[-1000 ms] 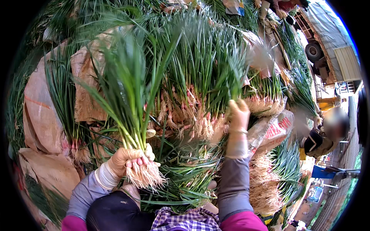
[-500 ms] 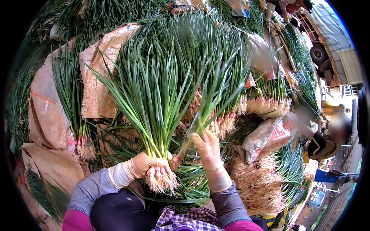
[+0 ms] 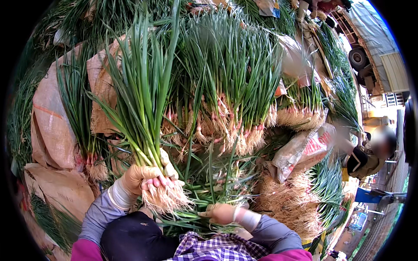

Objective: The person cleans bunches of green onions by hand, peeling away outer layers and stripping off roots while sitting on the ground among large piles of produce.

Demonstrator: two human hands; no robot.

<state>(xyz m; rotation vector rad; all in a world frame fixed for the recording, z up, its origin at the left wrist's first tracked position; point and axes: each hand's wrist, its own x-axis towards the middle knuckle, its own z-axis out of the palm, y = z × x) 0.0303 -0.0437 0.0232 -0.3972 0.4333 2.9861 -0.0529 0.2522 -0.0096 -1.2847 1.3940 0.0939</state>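
Upright in front of me is a bunch of green garlic (image 3: 146,108), with long flat leaves, pinkish bulbs and pale hanging roots. My left hand (image 3: 137,177) is closed around its stems just above the roots. Lower down, close to my lap, my right hand (image 3: 221,213) has its fingers curled together among loose green leaves (image 3: 191,204). What lies between those fingers is mostly hidden. A thick row of more green garlic (image 3: 235,78) lies beyond both hands, roots toward me.
Woven sacks (image 3: 56,117) cover plants at the left. A root-side-out stack of green garlic (image 3: 291,204) sits at the right, below a crumpled printed sack (image 3: 305,150). Another person (image 3: 370,156) is at the far right, with a truck wheel (image 3: 358,58) behind.
The bunch and my left hand have shifted left, and its leaves stand more upright. My right hand has dropped from beside the bunch toward my lap; the stalk it held no longer shows clearly.
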